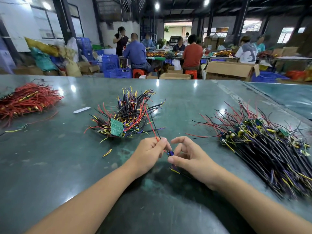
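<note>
My left hand (149, 153) pinches the wires (154, 132), right hand (190, 158) grips the board (170, 153), just over the bench (50, 166).

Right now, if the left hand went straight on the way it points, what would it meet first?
Likely the right hand, holding a small board across a gap; the left hand, pinching the wires, points there. Depth unclear.

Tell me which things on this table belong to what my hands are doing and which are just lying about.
In the job: left hand pinching the red and black wires; right hand holding the small blue board; likely the middle pile and right pile of wired boards.
Lying about: red wire heap, white strip, yellow wire scrap.
</note>
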### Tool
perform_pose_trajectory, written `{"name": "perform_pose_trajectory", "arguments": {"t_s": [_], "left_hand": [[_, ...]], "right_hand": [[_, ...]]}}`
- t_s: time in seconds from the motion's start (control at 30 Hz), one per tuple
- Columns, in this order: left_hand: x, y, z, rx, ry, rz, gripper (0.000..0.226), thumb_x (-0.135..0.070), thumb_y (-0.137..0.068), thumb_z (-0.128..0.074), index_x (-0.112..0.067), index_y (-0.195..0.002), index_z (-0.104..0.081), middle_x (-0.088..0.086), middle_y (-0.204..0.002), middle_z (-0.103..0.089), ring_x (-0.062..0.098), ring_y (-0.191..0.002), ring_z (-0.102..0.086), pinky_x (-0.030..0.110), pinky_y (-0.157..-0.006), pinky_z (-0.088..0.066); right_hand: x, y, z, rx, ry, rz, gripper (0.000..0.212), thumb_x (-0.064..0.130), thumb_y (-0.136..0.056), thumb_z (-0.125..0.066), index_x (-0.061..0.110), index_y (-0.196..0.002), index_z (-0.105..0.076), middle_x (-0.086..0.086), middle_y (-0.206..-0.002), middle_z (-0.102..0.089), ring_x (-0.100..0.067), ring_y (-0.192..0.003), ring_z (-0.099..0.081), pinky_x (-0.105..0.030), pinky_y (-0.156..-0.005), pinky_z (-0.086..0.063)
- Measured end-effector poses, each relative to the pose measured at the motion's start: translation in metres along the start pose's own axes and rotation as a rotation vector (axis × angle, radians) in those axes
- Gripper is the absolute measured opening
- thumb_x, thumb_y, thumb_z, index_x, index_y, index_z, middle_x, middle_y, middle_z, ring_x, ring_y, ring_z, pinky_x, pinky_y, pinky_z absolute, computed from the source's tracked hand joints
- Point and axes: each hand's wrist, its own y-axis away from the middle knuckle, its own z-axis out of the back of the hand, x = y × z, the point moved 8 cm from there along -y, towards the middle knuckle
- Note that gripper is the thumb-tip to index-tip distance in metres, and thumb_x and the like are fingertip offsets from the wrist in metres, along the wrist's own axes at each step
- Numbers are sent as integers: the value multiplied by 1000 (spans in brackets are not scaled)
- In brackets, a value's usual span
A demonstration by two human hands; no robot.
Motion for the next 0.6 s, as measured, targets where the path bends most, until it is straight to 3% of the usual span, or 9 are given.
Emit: {"name": "perform_pose_trajectory", "arguments": {"t_s": [0.17, 0.33, 0.43, 0.6], "left_hand": [[0, -3, 21, -243, 4, -10, 37, -16, -101, -39, -18, -76, -67, -6, -55, -47, -2, -50, -44, 13, -54, -35], [19, -4, 57, -540, 347, 129, 43, -17, -103, -34, -11, -74, -65, -9, -49, -45, -1, -38, -35, 13, -40, -27], [28, -1, 65, -548, 502, 179, 42, -19, -103, -34, -8, -76, -64, -5, -50, -43, 2, -33, -26, 14, -36, -20], [25, -2, 49, -401, 771, 215, 42, -30, -102, -32, -7, -86, -63, -1, -56, -46, 5, -35, -27, 16, -38, -20]], "right_hand": [[1, 0, -2, 29, -22, 4, 34, 2, -83, -68, 9, -108, -47, 10, -68, -52, -16, -64, -56, -21, -61, -48], [0, 5, -8, 99, 31, -14, 37, 6, -82, -71, 12, -108, -46, 8, -68, -54, -17, -65, -56, -26, -64, -48], [-1, 7, -10, 105, 65, -25, 40, 15, -77, -72, 14, -109, -47, 6, -70, -54, -19, -67, -56, -28, -65, -47], [-1, 6, -6, 81, 36, -25, 36, 6, -81, -72, 14, -107, -48, 8, -68, -57, -15, -64, -58, -24, -63, -48]]}}
